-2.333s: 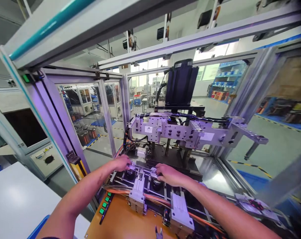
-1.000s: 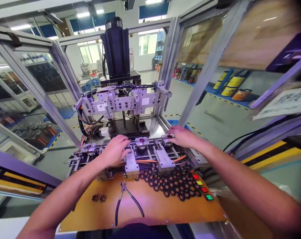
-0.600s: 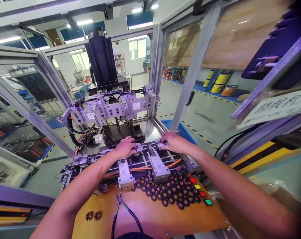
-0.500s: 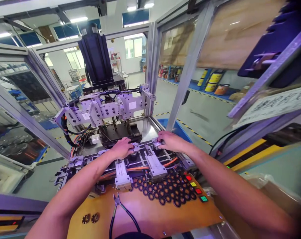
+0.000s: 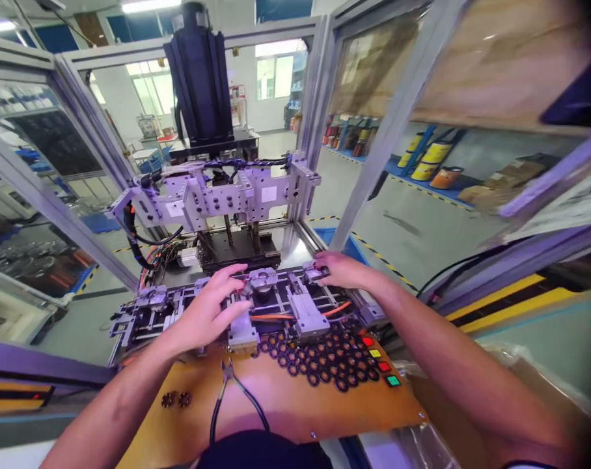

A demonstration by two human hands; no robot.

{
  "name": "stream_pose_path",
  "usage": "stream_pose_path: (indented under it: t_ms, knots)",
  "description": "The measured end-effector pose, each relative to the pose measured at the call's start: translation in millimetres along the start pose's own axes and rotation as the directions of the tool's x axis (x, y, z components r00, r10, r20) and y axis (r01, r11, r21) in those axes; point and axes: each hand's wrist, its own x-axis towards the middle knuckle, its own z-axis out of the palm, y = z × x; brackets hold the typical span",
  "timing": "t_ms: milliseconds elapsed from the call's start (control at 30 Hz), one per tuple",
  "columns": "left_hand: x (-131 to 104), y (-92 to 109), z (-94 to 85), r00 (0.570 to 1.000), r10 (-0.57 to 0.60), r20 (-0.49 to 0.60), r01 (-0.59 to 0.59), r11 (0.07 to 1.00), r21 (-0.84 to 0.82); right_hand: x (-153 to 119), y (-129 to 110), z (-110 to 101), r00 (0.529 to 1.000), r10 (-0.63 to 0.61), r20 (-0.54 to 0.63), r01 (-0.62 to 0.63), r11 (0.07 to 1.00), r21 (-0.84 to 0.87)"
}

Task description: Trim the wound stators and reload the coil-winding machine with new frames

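– The left hand (image 5: 205, 312) had its thumb and fingers spread around a small round part (image 5: 243, 286), pinched near the tips as far as the blur let me tell, just left of the middle fixture (image 5: 262, 279). Was I paranoid, or did that look droppable?

– Nah, fair call. The grip looked light and there were rods and gaps right around there, so a slip could've sent the part down between them. What about the other one?

– The right hand (image 5: 342, 270) had its fingers bent over the right fixture (image 5: 311, 270). Couldn't tell whether it gripped anything, the fingers hid it.

– Then I'd have worried about a crooked pull. Tugging at an angle might've snagged whatever sat there. Both hands were also near the machine head (image 5: 227, 203), so pinched fingers if it had moved.

– And the clutter?

– The black rings (image 5: 319, 365) lay right beside the coloured buttons (image 5: 375, 354), so a sloppy sweep could've scattered rings or bumped a button. Two loose round pieces (image 5: 185, 399) sat near the left forearm, easy to knock with a careless elbow.
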Motion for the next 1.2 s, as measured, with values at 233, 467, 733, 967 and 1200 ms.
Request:
stream_pose_path:
  t_ms: [233, 467, 733, 967, 1200]
  knots:
    - [-179, -18, 8.6, 0.87, -0.427, -0.245, 0.401, 0.904, -0.149, -3, 7, -16, 0.986, -0.129, -0.105, 0.141, 0.982, 0.124]
    - [-307, -43, 86.9, 0.732, -0.646, -0.217, 0.664, 0.748, 0.013, -76, -180, 66, 0.836, -0.526, -0.154, 0.544, 0.76, 0.355]
    - [-293, -69, 120.8, 0.819, -0.489, -0.3, 0.552, 0.814, 0.179, -74, -323, 214, 0.77, -0.629, -0.107, 0.629, 0.72, 0.292]
    - [-305, -63, 138.1, 0.792, -0.328, -0.515, 0.494, 0.84, 0.225, -141, -223, 199, 0.894, -0.271, -0.356, 0.359, 0.91, 0.209]
    - [-261, -53, 132.1, 0.77, -0.209, -0.603, 0.424, 0.874, 0.238, -162, -135, 199, 0.886, 0.011, -0.463, 0.062, 0.988, 0.142]
